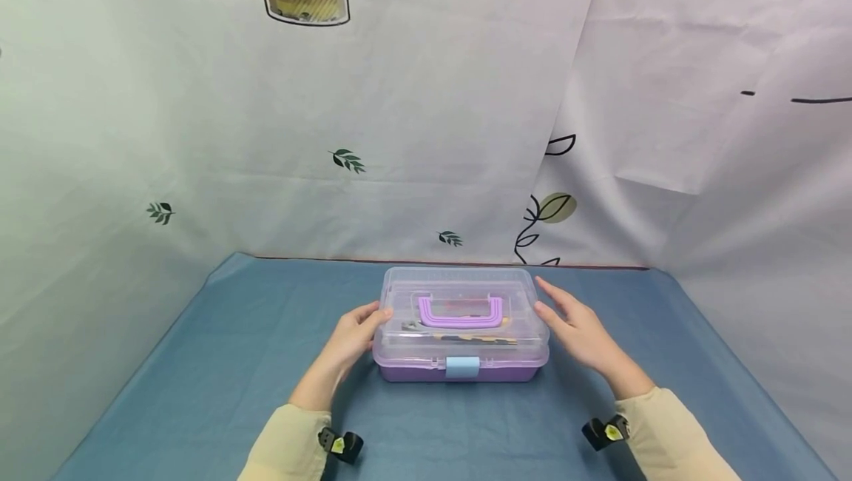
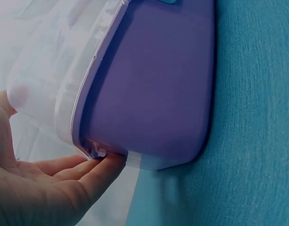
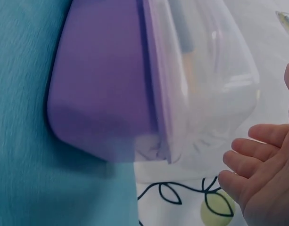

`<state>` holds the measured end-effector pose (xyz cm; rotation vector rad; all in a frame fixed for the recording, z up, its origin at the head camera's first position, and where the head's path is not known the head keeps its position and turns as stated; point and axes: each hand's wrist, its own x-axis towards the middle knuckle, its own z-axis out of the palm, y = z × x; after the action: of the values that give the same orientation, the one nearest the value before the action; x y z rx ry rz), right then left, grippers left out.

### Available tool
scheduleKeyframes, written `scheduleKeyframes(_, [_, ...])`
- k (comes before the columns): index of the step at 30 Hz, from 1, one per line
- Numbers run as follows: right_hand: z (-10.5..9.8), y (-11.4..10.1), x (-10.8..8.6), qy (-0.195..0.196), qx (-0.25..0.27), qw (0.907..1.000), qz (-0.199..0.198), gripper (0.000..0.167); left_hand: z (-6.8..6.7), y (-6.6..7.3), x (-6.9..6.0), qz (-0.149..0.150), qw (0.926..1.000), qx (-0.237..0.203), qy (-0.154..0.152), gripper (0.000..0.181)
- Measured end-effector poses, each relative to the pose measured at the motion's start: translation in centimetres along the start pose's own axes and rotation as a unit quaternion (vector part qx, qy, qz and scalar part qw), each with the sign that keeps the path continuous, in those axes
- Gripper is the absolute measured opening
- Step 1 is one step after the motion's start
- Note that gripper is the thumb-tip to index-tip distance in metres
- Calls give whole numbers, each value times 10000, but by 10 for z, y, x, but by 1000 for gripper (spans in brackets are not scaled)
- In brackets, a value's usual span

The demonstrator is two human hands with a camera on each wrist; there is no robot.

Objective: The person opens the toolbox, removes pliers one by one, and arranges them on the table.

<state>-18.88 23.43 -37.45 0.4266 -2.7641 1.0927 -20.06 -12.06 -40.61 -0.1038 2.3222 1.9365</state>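
A storage box (image 1: 495,374) with a purple base, clear lid (image 1: 466,281), purple handle (image 1: 461,322) and light-blue latch (image 1: 462,367) stands on the blue cloth. Its lid is down, and long thin items show blurrily through it. At the box's left end, my left hand (image 1: 353,334) grips it: in the left wrist view the thumb (image 2: 3,102) lies against the lid while the fingers (image 2: 104,172) reach under the rim. My right hand (image 1: 584,334) is beside the right end with fingers extended. In the right wrist view a gap separates that hand from the box.
Blue cloth (image 1: 200,385) covers the table around the box. White fabric with printed plants (image 1: 413,96) hangs behind the table and along both sides. A black wrist device (image 1: 341,445) is worn at the left cuff, another device (image 1: 606,431) at the right.
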Motion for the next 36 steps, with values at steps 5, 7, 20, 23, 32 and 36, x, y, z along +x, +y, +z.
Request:
scheduleKeyframes(5, [0,-8,-1,5,155,9996,-242,57,1,0,0,-58,10000,-20,31,69])
scheduleKeyframes(7, [-1,-10,-1,62,150,9992,-362,56,1,0,1,-51,10000,-35,31,69])
scheduleKeyframes(20, [1,-30,-5,97,745,9955,-580,46,1,-1,0,-58,9998,-174,43,70])
scheduleKeyframes(23, [4,-34,-8,51,979,9933,-621,43,1,-2,1,-74,9998,-155,50,70])
scheduleKeyframes(32, [9,-53,-14,-872,2974,9496,-464,45,3,-2,3,-166,9997,-160,124,68])
scheduleKeyframes(36, [14,-55,-16,-1295,3645,9210,-468,49,3,-3,4,-166,9996,-150,142,67])
